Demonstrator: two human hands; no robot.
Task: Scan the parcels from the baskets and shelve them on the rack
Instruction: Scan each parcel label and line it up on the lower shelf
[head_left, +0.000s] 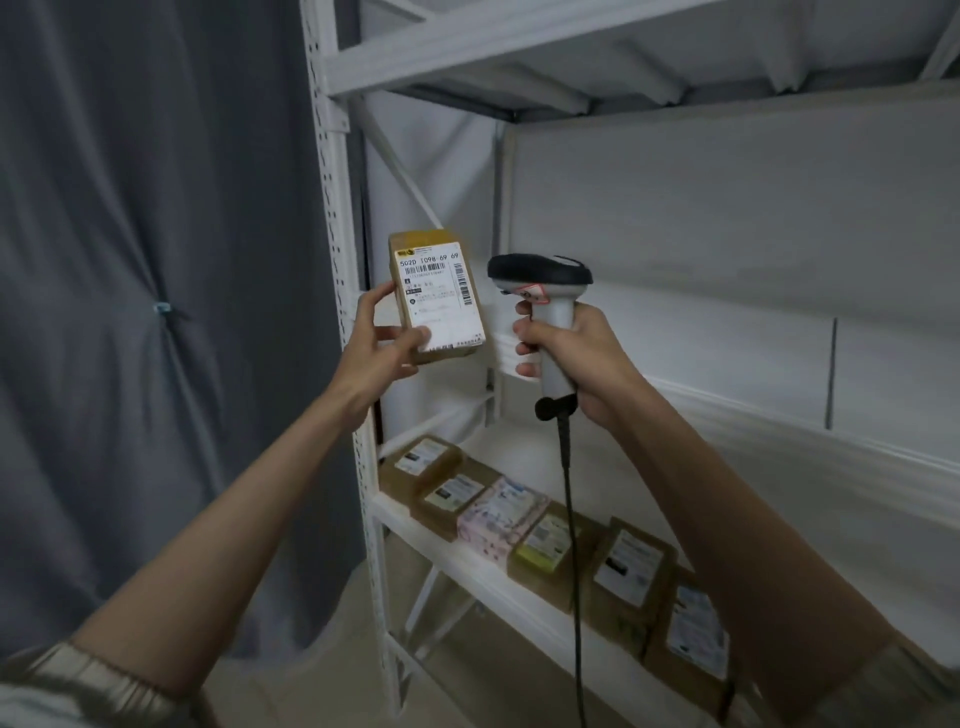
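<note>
My left hand (382, 345) grips a labelled cardboard parcel (438, 296) upright before the white rack (332, 218). My right hand (571, 358) clasps the barcode scanner (543, 291) just beside it. Six parcels (540, 530) line the lower shelf's front edge.

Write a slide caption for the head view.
Left hand holds labelled parcel beside scanner gripped in right hand.
</note>
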